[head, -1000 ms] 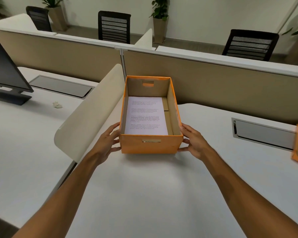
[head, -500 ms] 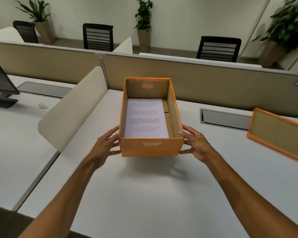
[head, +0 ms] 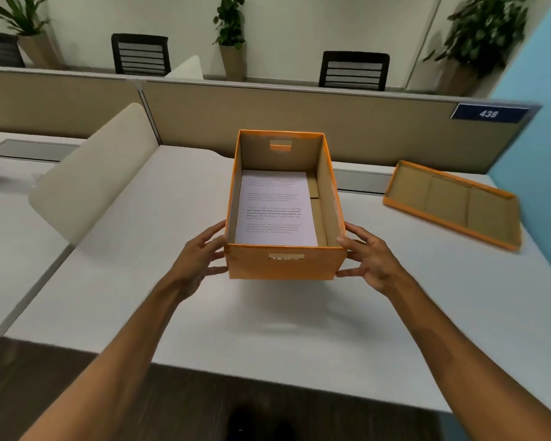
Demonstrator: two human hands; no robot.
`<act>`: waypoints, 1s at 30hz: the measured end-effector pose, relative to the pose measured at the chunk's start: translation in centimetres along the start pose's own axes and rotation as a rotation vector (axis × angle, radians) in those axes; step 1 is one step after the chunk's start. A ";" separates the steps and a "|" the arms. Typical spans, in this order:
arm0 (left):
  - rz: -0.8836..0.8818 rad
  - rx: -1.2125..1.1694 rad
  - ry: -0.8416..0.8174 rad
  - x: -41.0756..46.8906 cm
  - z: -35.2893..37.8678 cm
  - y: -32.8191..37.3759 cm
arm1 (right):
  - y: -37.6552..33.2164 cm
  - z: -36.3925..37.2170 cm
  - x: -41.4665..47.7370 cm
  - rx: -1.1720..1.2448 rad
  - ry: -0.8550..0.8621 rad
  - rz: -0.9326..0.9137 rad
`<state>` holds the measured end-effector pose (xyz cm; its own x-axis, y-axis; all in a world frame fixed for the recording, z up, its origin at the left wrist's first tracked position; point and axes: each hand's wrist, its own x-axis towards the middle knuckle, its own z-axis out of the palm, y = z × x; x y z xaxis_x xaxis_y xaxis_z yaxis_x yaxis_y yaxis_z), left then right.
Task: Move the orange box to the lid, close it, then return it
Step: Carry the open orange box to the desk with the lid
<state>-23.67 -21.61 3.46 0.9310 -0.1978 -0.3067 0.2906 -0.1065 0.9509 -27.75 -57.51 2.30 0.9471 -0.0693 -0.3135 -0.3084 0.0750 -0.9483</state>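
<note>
Above the white desk, orange box is lifted, clamped btwn my left hand & right hand, palms on its side walls. Paper sheet inside. Step: carrying to lid, well apart on my right. Next: swing right w/o tipping, set down beside it.

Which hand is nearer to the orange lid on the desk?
Right. The right hand grips the orange box's right side, toward the lid; the left hand grips its left side, beyond the box.

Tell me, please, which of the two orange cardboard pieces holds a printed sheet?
The orange box held between both hands; the lid, lying upturned to its right, is empty.
</note>
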 end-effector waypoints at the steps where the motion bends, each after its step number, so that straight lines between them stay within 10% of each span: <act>1: -0.001 0.004 -0.010 -0.4 0.7 -0.1 | 0.4 -0.6 -0.9 0.008 0.008 0.003; 30: -0.115 -0.008 -0.107 -8.4 6.1 -6.6 | 9.2 -1.1 -14.1 0.131 0.307 0.137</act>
<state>-34.79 -25.17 -0.52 0.8625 -0.2878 -0.4161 0.3965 -0.1265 0.9093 -44.04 -56.97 -2.09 0.8206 -0.3437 -0.4566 -0.3978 0.2302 -0.8882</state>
